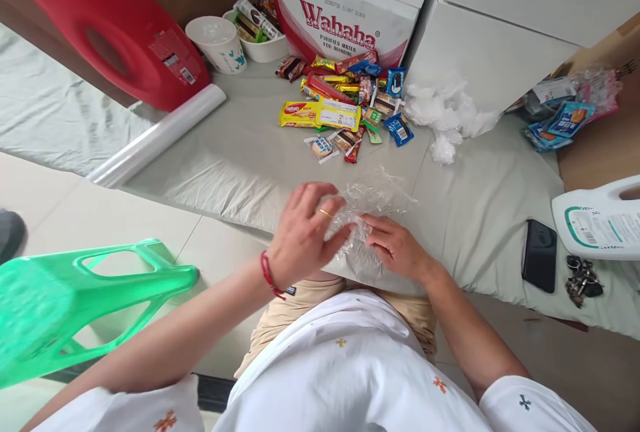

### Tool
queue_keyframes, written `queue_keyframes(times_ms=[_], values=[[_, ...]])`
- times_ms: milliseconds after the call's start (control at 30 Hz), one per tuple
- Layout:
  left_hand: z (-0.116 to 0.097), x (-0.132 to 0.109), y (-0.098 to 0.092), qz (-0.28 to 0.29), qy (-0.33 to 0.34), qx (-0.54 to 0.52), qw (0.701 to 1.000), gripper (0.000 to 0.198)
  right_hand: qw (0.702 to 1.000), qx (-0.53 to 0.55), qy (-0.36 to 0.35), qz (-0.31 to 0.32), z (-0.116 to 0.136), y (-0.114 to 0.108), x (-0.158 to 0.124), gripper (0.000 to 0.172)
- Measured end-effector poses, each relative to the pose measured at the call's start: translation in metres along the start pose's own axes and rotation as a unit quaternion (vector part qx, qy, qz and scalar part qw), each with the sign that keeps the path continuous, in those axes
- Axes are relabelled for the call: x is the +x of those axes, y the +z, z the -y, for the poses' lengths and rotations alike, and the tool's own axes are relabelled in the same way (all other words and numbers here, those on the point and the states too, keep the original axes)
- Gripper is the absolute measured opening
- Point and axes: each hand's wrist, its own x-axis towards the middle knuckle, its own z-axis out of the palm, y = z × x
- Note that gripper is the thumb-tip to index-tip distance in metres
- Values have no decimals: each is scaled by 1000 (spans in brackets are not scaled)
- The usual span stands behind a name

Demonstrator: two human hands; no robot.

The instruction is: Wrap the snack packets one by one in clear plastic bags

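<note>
A crumpled sheet of clear plastic, like a thin bag [375, 195], lies at the front of the cloth-covered surface, between my hands. My left hand [307, 232], with a ring and a red wrist string, curls over the plastic's left side, thumb and fingers closed around part of it. On the right side, my right hand [397, 245] pinches the same plastic between thumb and fingertips. Beyond them is a pile of wrapped snacks, with a yellow wafer packet [320, 114], a blue packet [399, 129] and a clear-wrapped biscuit [321, 148] near its front.
White crumpled plastic bags [447, 112] lie right of the snacks. A paper cup [217, 42], snack bowl [267, 50], red jug [120, 25] and plastic film roll [160, 135] stand left. Phone [539, 255], keys [584, 280] and white bottle [600, 219] lie right; a green stool [40, 312] is lower left.
</note>
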Motion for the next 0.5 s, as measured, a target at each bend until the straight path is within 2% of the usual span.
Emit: queue_keyframes(times_ms=[133, 267, 367, 500], values=[[-21, -21, 40, 45, 41, -2, 998, 56, 1000, -2, -4, -8, -1, -2, -8, 26], [-27, -46, 71, 31, 28, 42, 998, 52, 1000, 19, 4, -6, -5, -6, -12, 25], [-29, -54, 81, 33, -3, 38, 999, 45, 1000, 26, 13, -8, -6, -8, -11, 25], [-28, -51, 77, 54, -43, 9, 998, 21, 999, 32, 27, -19, -7, -9, -12, 29]])
